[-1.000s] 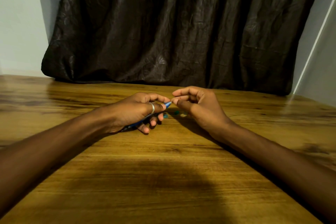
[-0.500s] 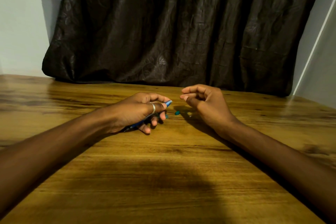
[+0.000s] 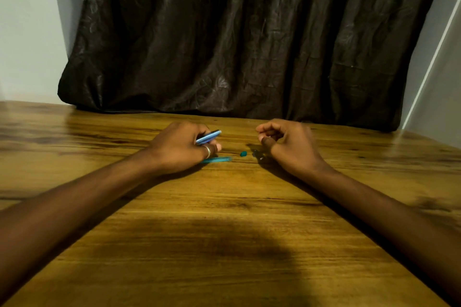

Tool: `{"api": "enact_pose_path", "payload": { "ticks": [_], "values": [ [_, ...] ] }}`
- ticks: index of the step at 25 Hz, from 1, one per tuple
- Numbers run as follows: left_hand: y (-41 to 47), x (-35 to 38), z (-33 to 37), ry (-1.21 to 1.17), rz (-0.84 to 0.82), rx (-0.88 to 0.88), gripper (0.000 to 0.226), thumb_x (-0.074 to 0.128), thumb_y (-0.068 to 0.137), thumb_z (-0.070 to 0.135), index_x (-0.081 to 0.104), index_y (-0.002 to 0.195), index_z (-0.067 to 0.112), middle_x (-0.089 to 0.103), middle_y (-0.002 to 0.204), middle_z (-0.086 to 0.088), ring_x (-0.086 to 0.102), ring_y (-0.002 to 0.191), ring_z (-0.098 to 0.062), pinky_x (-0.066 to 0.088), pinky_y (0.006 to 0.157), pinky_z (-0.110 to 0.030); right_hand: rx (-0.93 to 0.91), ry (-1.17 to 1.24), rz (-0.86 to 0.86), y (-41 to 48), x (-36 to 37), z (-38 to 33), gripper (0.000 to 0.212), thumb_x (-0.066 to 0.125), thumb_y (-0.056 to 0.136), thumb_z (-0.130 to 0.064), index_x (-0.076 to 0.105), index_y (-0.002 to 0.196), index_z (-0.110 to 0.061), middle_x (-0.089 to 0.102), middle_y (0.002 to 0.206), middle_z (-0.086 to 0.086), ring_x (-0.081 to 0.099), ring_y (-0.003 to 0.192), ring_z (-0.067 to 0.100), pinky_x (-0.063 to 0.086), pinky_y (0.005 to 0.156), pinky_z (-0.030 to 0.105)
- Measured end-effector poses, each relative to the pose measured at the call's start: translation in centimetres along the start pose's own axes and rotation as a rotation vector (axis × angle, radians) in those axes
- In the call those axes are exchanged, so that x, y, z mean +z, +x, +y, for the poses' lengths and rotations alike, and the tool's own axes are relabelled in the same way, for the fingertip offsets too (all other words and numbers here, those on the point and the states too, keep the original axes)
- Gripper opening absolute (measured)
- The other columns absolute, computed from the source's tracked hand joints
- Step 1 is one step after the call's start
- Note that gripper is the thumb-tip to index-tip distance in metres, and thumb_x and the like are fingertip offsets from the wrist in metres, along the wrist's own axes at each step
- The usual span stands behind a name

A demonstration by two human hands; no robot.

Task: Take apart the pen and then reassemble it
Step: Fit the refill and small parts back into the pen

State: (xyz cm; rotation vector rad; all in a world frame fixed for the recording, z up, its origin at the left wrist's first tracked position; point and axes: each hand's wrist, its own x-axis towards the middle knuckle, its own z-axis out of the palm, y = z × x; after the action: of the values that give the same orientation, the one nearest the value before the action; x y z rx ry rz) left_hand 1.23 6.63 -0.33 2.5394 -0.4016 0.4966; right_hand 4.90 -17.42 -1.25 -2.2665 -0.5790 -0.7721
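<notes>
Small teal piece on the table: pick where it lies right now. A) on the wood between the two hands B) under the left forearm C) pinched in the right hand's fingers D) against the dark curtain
A: the small teal piece lies on the bare table, apart from the left hand holding the blue pen barrel and the right hand.

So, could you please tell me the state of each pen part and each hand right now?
Blue pen barrel: held in left hand, off the table.
Teal piece: lying flat on the wooden table.
Small teal cap: loose on table, untouched.
Right hand: fingers curled; contents too small to tell.
</notes>
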Motion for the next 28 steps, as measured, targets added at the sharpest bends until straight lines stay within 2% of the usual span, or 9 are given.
{"api": "enact_pose_path", "payload": {
  "ticks": [2, 5, 9, 11, 15, 19, 21, 23, 28],
  "values": [
    [0.0, 0.0, -0.1, 0.031, -0.033, -0.029, 0.023, 0.067, 0.088, 0.050, 0.073, 0.095, 0.028, 0.069, 0.081, 0.007, 0.064, 0.078, -0.011, 0.051, 0.066, -0.036, -0.045, -0.074, -0.061, -0.2, 0.2, -0.5, 0.022, 0.068, 0.089, -0.018, 0.074, 0.109, -0.023, 0.074, 0.099, -0.011, 0.064, 0.089, -0.001, 0.052, 0.081, 0.021],
    [0.1, 0.3, -0.1, 0.087, -0.089, -0.054, 0.025, 0.065, 0.089, 0.052, 0.075, 0.098, 0.031, 0.070, 0.079, 0.007, 0.064, 0.075, -0.011, 0.046, 0.059, -0.031, -0.135, -0.170, -0.156, -0.5, 1.0, -1.1, 0.023, 0.067, 0.089, -0.023, 0.073, 0.111, -0.024, 0.073, 0.111, -0.007, 0.061, 0.103, 0.011, 0.049, 0.088, 0.029],
    [0.2, 0.5, -0.1, 0.095, -0.107, -0.056, 0.025, 0.069, 0.087, 0.048, 0.078, 0.103, 0.031, 0.076, 0.089, 0.009, 0.066, 0.081, -0.010, 0.053, 0.071, -0.033, -0.210, -0.289, -0.230, -0.5, 1.9, -0.9, 0.022, 0.065, 0.086, -0.026, 0.074, 0.107, -0.029, 0.075, 0.107, -0.009, 0.061, 0.103, 0.017, 0.048, 0.092, 0.035],
    [0.2, 0.4, -0.1, 0.080, -0.111, -0.036, 0.024, 0.070, 0.087, 0.046, 0.078, 0.104, 0.030, 0.076, 0.091, 0.009, 0.065, 0.082, -0.007, 0.050, 0.070, -0.029, -0.198, -0.280, -0.244, -0.4, 2.1, -0.8, 0.023, 0.063, 0.085, -0.027, 0.075, 0.104, -0.030, 0.077, 0.102, -0.010, 0.064, 0.099, 0.018, 0.050, 0.092, 0.038],
    [0.2, 0.6, -0.2, 0.074, -0.118, -0.031, 0.021, 0.070, 0.087, 0.048, 0.077, 0.091, 0.029, 0.070, 0.076, 0.009, 0.062, 0.074, -0.007, 0.044, 0.061, -0.027, -0.218, -0.263, -0.245, -0.4, 2.1, -0.7, 0.024, 0.066, 0.084, -0.013, 0.078, 0.100, -0.027, 0.079, 0.096, -0.006, 0.067, 0.094, 0.021, 0.049, 0.090, 0.031],
    [0.2, 0.8, -0.2, 0.060, -0.089, -0.015, 0.021, 0.065, 0.092, 0.044, 0.073, 0.095, 0.025, 0.070, 0.082, 0.004, 0.063, 0.079, -0.015, 0.049, 0.068, -0.035, -0.208, -0.235, -0.164, -0.4, 1.5, -1.4, 0.020, 0.066, 0.089, -0.015, 0.075, 0.104, -0.024, 0.075, 0.105, -0.006, 0.059, 0.102, 0.016, 0.045, 0.088, 0.028],
    [0.2, 0.7, -0.1, -0.021, -0.055, 0.003, 0.018, 0.064, 0.094, 0.040, 0.072, 0.097, 0.024, 0.069, 0.083, 0.003, 0.064, 0.080, -0.017, 0.050, 0.068, -0.036, -0.200, -0.181, -0.075, -0.1, 1.2, -1.5, 0.019, 0.065, 0.090, -0.014, 0.075, 0.105, -0.022, 0.074, 0.105, -0.006, 0.062, 0.100, 0.011, 0.048, 0.087, 0.024],
    [0.2, 0.7, -0.1, -0.118, -0.014, 0.014, 0.016, 0.063, 0.095, 0.038, 0.071, 0.096, 0.024, 0.071, 0.086, 0.000, 0.066, 0.083, -0.019, 0.051, 0.072, -0.040, -0.157, -0.068, -0.009, 0.1, 1.0, -1.8, 0.018, 0.065, 0.091, -0.013, 0.075, 0.103, -0.022, 0.072, 0.099, -0.010, 0.063, 0.091, 0.004, 0.046, 0.076, 0.011],
    [0.4, 1.0, -0.3, -0.252, 0.054, 0.054, 0.016, 0.064, 0.094, 0.038, 0.071, 0.096, 0.024, 0.074, 0.089, -0.001, 0.069, 0.086, -0.021, 0.055, 0.081, -0.049, 0.045, 0.330, -0.092, -0.4, 1.5, -2.3, 0.020, 0.065, 0.092, -0.008, 0.073, 0.099, -0.025, 0.075, 0.091, -0.007, 0.069, 0.085, 0.002, 0.053, 0.077, 0.022]
  ]
}}
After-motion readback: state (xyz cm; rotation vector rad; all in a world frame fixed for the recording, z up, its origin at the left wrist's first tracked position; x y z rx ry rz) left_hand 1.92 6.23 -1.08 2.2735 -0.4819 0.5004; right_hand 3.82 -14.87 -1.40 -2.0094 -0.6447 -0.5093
